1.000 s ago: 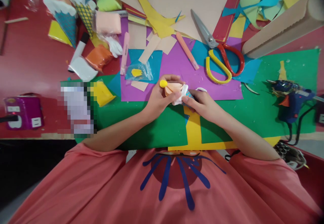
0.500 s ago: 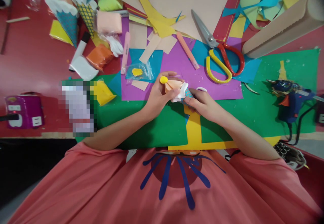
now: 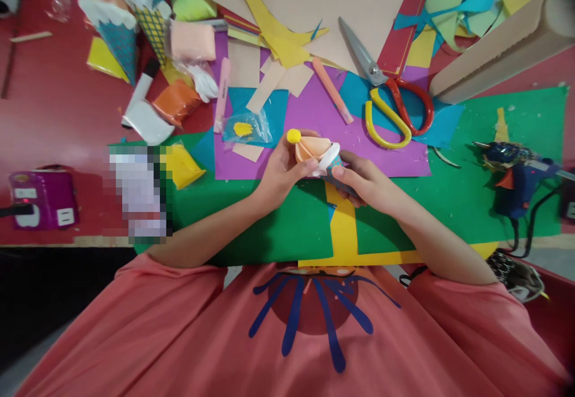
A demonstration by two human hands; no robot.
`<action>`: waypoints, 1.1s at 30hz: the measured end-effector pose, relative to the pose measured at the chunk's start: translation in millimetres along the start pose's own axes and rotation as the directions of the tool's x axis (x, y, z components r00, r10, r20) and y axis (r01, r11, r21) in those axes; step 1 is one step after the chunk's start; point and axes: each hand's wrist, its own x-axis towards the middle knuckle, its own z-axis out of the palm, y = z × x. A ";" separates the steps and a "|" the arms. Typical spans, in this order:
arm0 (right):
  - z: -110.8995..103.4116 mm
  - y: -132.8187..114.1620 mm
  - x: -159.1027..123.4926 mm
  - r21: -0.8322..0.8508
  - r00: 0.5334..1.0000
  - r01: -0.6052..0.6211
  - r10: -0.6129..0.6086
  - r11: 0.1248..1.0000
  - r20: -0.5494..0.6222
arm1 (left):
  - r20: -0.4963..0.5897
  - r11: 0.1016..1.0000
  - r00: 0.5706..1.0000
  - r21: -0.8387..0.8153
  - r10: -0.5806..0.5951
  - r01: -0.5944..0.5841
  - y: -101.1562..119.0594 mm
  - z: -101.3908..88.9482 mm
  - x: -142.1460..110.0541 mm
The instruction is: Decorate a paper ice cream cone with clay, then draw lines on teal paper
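Note:
Between my two hands is a paper ice cream cone (image 3: pixel 318 152), tilted on its side above the purple and green sheets. It has a peach folded top, a yellow ball at the tip, a white wavy band and a blue patterned cone. My left hand (image 3: pixel 287 166) is closed round the peach top, its thumb pressing by the white band. My right hand (image 3: pixel 359 178) grips the blue cone part, thumb on top. The cone's lower end is mostly hidden by the right fingers.
Large scissors (image 3: pixel 381 82) lie beyond my right hand. A blue glue gun (image 3: pixel 516 181) with a cord sits at the right. Finished paper cones (image 3: pixel 117 35) and clay packs (image 3: pixel 177 102) crowd the back left. A phone-like blurred object (image 3: pixel 139 193) lies near my left forearm.
The paper cone has turned between my hands, showing more of the white band's rim. The yellow ball has shifted slightly up and right. My right fingers have changed their hold.

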 end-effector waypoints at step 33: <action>5.0 2.6 2.5 -0.020 0.999 0.026 -0.027 0.999 -0.025 | 0.017 0.992 0.999 0.114 0.048 -0.050 12.2 10.1 -0.6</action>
